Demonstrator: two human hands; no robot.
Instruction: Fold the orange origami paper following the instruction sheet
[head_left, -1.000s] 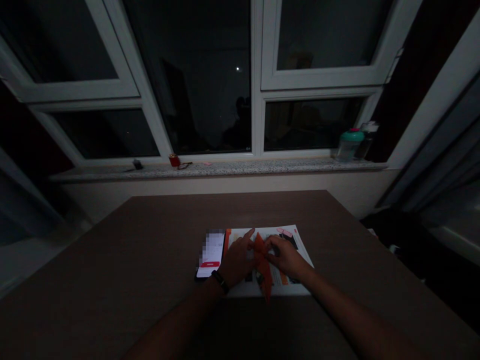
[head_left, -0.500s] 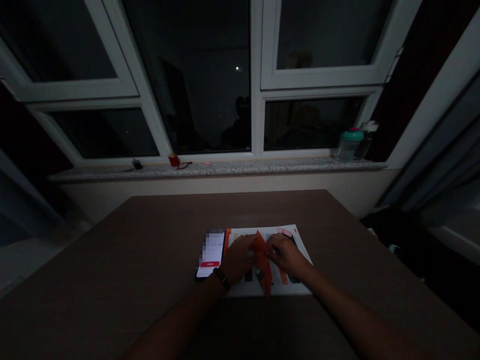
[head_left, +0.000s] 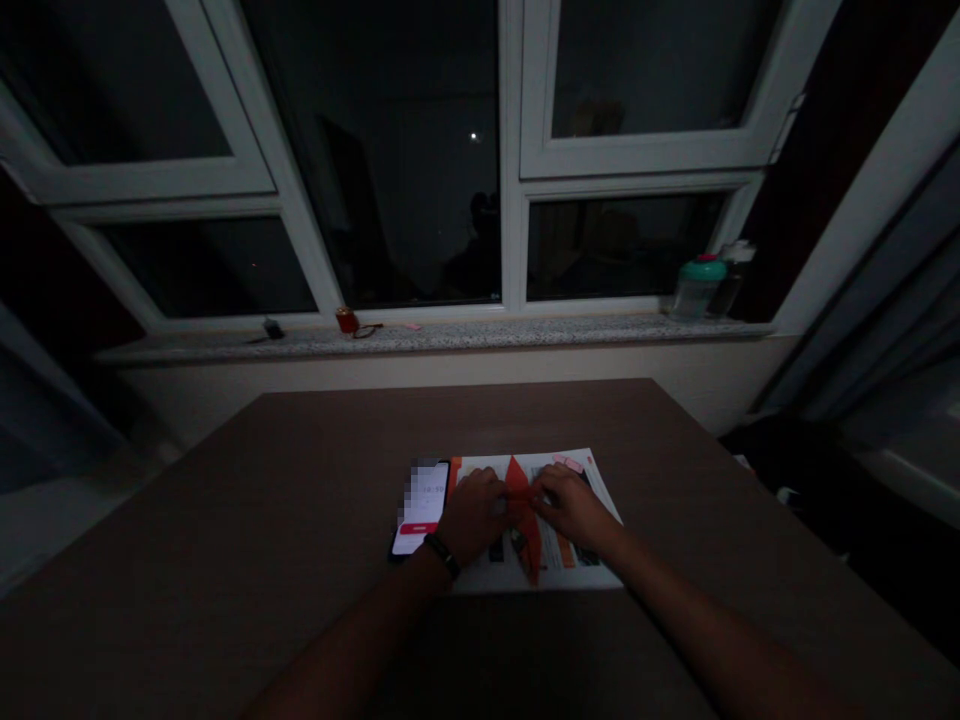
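An orange piece of folded paper (head_left: 526, 535), long and pointed at both ends, lies over a printed sheet or booklet (head_left: 592, 577) on the table. My left hand (head_left: 478, 508) grips its left edge with bent fingers; a dark band circles that wrist. From the other side, my right hand (head_left: 571, 503) pinches the paper's right edge near the middle. The fingertips partly cover the fold. Left of my left hand lies a phone (head_left: 421, 508) with its screen lit. A small pink item (head_left: 568, 463) rests at the top of the printed sheet.
The brown table (head_left: 225, 520) reaches to the wall below the window. On the stone sill (head_left: 465, 338) stand a small red jar (head_left: 346, 320), a teal-lidded bottle (head_left: 699, 285) and another clear bottle (head_left: 733, 280). A small dark object (head_left: 272, 328) sits at the sill's left.
The orange paper looks wider near its top point and spread flatter between my hands. Both hands have stayed almost in place, with small finger shifts.
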